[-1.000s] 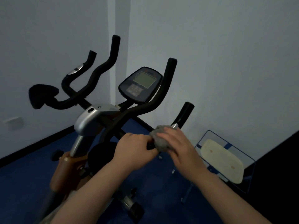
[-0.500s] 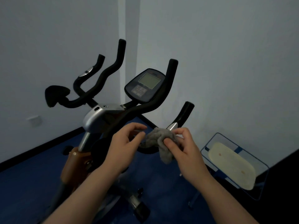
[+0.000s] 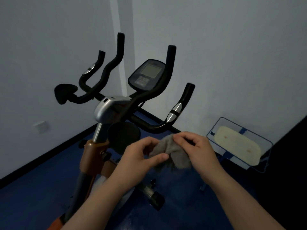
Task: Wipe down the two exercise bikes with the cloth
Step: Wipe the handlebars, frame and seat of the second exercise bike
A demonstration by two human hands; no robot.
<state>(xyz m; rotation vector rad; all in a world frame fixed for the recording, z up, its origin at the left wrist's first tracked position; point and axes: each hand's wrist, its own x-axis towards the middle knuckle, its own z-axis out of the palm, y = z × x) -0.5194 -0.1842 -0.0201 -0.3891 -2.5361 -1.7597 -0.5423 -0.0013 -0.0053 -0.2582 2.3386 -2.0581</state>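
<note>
In the head view, both hands were in front of the exercise bike (image 3: pixel 116 112), low in the picture. The left hand (image 3: pixel 141 156) pinched the grey cloth (image 3: pixel 171 153) between thumb and fingers at its left edge. The right hand (image 3: pixel 197 150) pinched the upper edge of the cloth with curled fingers. The cloth hung crumpled between the two hands, in the air, and it touched no part of the bike. It was just below the right handlebar (image 3: pixel 176 112) with the silver sensor. The console (image 3: pixel 147 75) stood higher, between the tall black grips. On the blue floor (image 3: pixel 33 188) at the right stood a tray (image 3: pixel 265 143) with a pale pad in it.

I think the person was folding or turning the cloth. The grip was only at the edges, so the cloth could slip and fall on the floor and take dirt. A bunched cloth could also miss parts of the handlebar. Only one bike was clearly seen, so the second one could be forgotten.
</note>
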